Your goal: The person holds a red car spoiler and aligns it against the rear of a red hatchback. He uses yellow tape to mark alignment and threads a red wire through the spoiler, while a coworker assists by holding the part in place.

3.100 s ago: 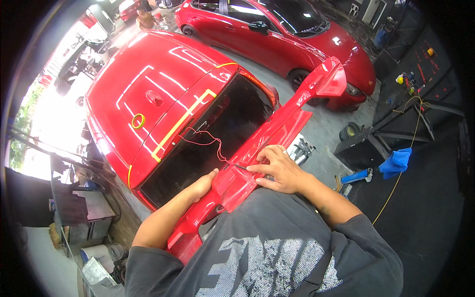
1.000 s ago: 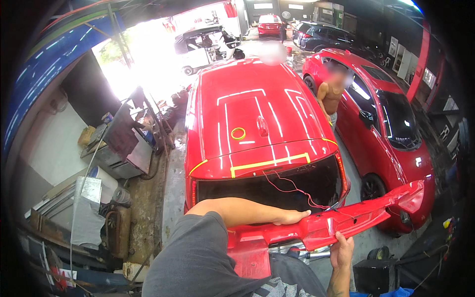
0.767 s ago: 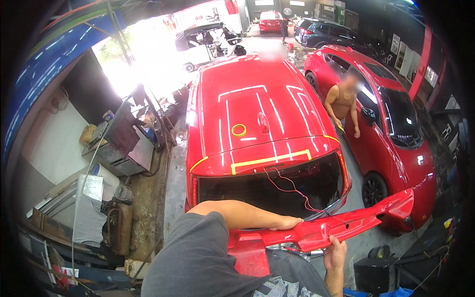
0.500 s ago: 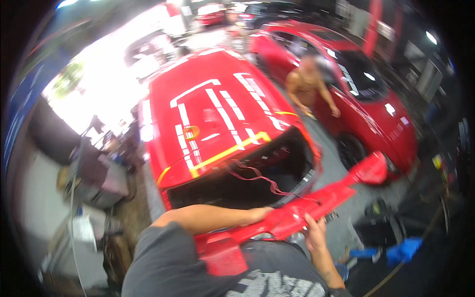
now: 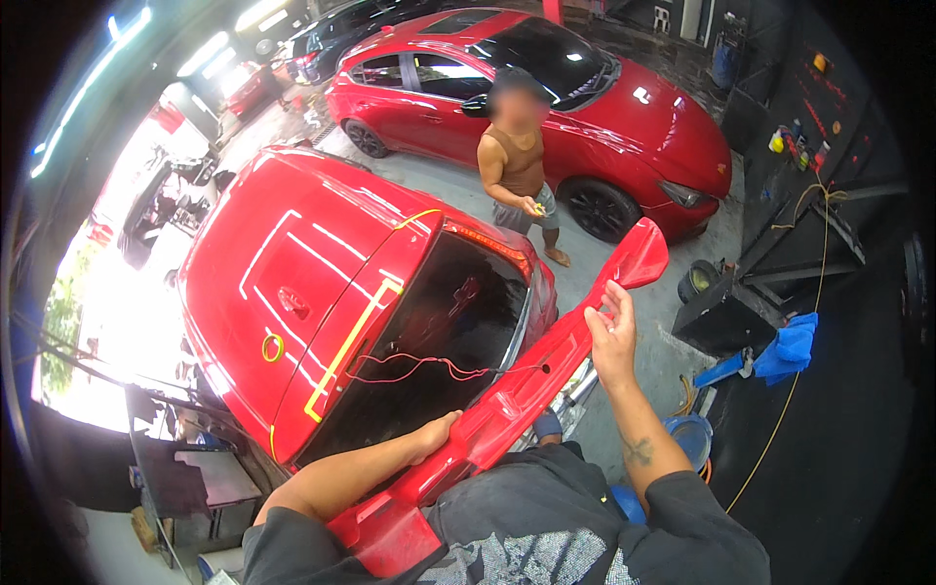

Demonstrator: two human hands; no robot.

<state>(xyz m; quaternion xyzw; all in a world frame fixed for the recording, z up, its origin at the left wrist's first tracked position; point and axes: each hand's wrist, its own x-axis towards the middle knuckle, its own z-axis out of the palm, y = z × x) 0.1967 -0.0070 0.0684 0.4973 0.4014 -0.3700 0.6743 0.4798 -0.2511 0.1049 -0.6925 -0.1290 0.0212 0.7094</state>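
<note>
A long red car spoiler (image 5: 526,395) lies slanted across my front, its right end raised farther away and its left end near my waist. My left hand (image 5: 436,436) is closed on its far edge, left of the middle. Toward the right end, my right hand (image 5: 614,341) holds the near edge, thumb and fingers up against it. Thin red wires (image 5: 419,360) run from a hole in the spoiler to the red car (image 5: 341,234), over its dark rear window (image 5: 409,414). Yellow tape (image 5: 356,336) marks the car above that window.
A yellow tape roll (image 5: 266,348) rests on the car's roof. Beyond the spoiler a person (image 5: 515,161) stands with something small and yellow in hand, beside another red car (image 5: 634,127). At right are a black box (image 5: 717,327), blue cloth (image 5: 788,349) and a blue bucket (image 5: 690,439).
My view has swung to the right. The spoiler slants more steeply, its right end pointing farther away. The other person has straightened up and turned. Both my hands remain on the spoiler.
</note>
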